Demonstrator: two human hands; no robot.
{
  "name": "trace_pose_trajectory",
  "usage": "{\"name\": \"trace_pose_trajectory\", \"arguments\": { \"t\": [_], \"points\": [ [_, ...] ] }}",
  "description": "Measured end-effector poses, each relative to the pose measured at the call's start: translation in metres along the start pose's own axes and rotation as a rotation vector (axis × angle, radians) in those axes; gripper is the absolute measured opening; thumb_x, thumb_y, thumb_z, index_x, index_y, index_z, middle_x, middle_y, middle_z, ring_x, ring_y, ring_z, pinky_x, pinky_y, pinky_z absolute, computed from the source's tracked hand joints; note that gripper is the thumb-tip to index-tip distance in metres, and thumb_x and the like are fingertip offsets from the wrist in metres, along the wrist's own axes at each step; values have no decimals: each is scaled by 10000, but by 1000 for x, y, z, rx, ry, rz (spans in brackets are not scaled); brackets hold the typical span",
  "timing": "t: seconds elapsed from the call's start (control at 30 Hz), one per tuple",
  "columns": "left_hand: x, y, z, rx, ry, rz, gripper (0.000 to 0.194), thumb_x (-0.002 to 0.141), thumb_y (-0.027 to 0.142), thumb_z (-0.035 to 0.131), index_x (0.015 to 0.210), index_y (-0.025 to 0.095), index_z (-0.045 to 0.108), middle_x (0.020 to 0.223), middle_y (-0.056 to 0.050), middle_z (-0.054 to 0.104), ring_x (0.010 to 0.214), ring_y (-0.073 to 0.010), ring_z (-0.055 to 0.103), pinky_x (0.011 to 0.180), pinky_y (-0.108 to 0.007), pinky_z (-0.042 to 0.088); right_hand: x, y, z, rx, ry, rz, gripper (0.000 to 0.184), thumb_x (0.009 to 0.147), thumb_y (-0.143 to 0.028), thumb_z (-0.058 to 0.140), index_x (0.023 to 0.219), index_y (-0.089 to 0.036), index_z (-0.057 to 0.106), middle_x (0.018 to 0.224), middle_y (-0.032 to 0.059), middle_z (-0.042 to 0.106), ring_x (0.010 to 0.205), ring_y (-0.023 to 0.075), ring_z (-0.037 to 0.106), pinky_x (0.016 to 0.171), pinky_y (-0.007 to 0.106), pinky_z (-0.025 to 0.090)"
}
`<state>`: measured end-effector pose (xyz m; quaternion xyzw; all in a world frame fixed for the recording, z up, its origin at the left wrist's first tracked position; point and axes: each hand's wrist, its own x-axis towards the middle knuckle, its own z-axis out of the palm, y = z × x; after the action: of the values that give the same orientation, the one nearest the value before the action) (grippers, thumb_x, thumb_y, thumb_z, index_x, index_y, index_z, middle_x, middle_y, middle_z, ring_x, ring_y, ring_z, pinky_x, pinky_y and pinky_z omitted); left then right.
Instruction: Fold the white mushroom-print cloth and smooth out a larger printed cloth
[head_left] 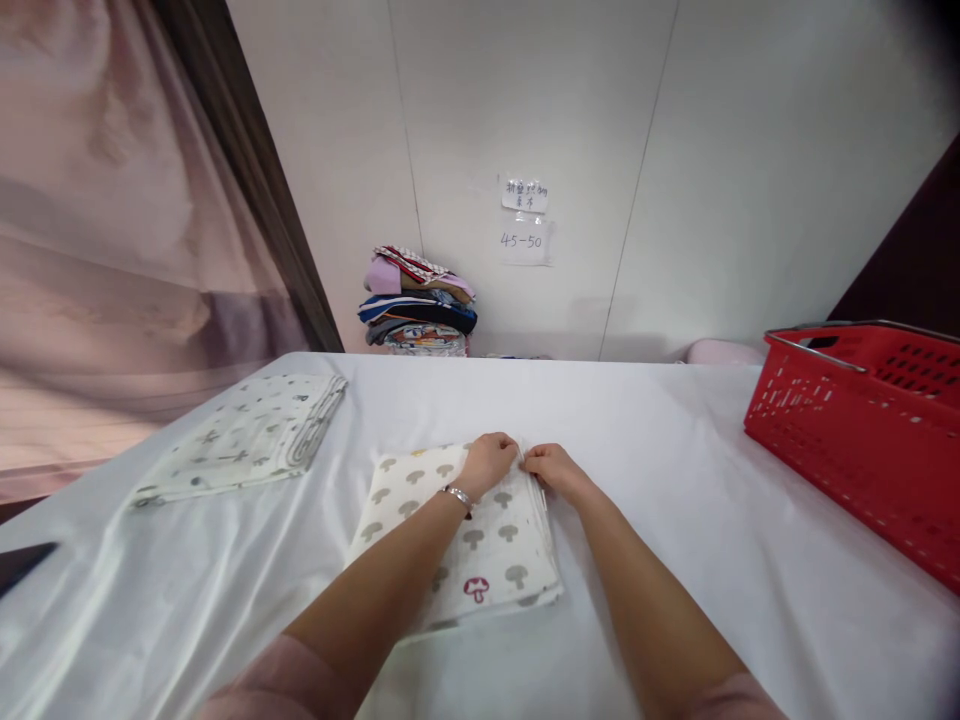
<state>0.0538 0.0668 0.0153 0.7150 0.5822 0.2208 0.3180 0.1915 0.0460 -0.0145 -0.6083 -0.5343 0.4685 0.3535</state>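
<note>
A folded white cloth (pixel 472 540) printed with grey mushrooms and one red mushroom lies flat on the white-covered table in front of me. My left hand (pixel 491 460), with a bracelet at the wrist, reaches over it and pinches the cloth near its far right corner. Just to the right, my right hand (pixel 551 470) has its fingers closed on the layered edge of the same corner. The fingertips of both hands nearly meet there. Most of the cloth's left side shows, partly covered by my left forearm.
Another folded cloth (pixel 247 435) with small dark prints lies at the table's left. A red plastic basket (pixel 847 430) with a metal handle stands at the right. Behind the far edge rises a stack of folded fabrics (pixel 420 305) against the wall. A dark flat object (pixel 22 562) shows at left.
</note>
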Motion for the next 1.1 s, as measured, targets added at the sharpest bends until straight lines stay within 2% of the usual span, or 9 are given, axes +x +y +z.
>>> {"name": "trace_pose_trajectory", "arguments": {
  "t": [0.13, 0.3, 0.47, 0.6, 0.73, 0.83, 1.1],
  "points": [
    [1, -2, 2, 171, 129, 85, 201, 760, 192, 464, 868, 197, 634, 912, -42, 652, 786, -148, 573, 685, -237, 398, -1, -1, -4, -26, 9, -29, 103, 589, -235, 561, 527, -167, 514, 445, -66, 376, 453, 73, 326, 443, 223, 229],
    [1, -10, 10, 300, 133, 95, 217, 791, 185, 457, 945, 219, 606, 1014, -37, 627, 838, -150, 578, 716, -242, 402, -1, -2, -3, -85, 31, -33, 86, 580, -227, 567, 529, -161, 547, 459, -58, 400, 469, 78, 343, 451, 224, 235],
    [2, -12, 11, 246, 122, 78, 223, 790, 178, 461, 954, 213, 608, 1009, -41, 634, 856, -150, 579, 724, -238, 407, 2, 2, 6, -124, 80, -46, 194, 618, -348, 587, 562, -165, 553, 462, -52, 414, 466, 84, 360, 445, 220, 236],
    [2, -8, 4, 210, 105, 62, 251, 793, 159, 440, 977, 206, 605, 987, -41, 642, 850, -148, 581, 741, -239, 411, 5, 5, 10, -139, 135, -69, 168, 633, -320, 561, 567, -166, 548, 483, -44, 441, 484, 88, 386, 456, 218, 250],
    [3, -9, -3, 320, 165, 191, 275, 791, 145, 429, 1012, 189, 586, 1034, -51, 604, 925, -158, 546, 785, -249, 404, 6, 5, 7, -139, 157, -101, 121, 625, -271, 537, 561, -168, 539, 503, -48, 448, 494, 85, 398, 465, 212, 269],
    [3, -16, -4, 442, 178, 287, 247, 791, 136, 427, 966, 177, 597, 1019, -63, 578, 981, -174, 501, 829, -262, 387, 7, 6, 5, -157, 147, -106, 113, 608, -257, 552, 540, -168, 535, 496, -49, 450, 499, 88, 409, 475, 211, 279],
    [1, -28, 9, 486, 256, 340, 227, 809, 146, 426, 958, 172, 594, 1002, -61, 569, 945, -183, 481, 857, -290, 373, 4, 3, 15, -268, 238, -153, 226, 659, -399, 571, 606, -180, 553, 564, -23, 518, 556, 109, 428, 524, 227, 269]
  ]
}}
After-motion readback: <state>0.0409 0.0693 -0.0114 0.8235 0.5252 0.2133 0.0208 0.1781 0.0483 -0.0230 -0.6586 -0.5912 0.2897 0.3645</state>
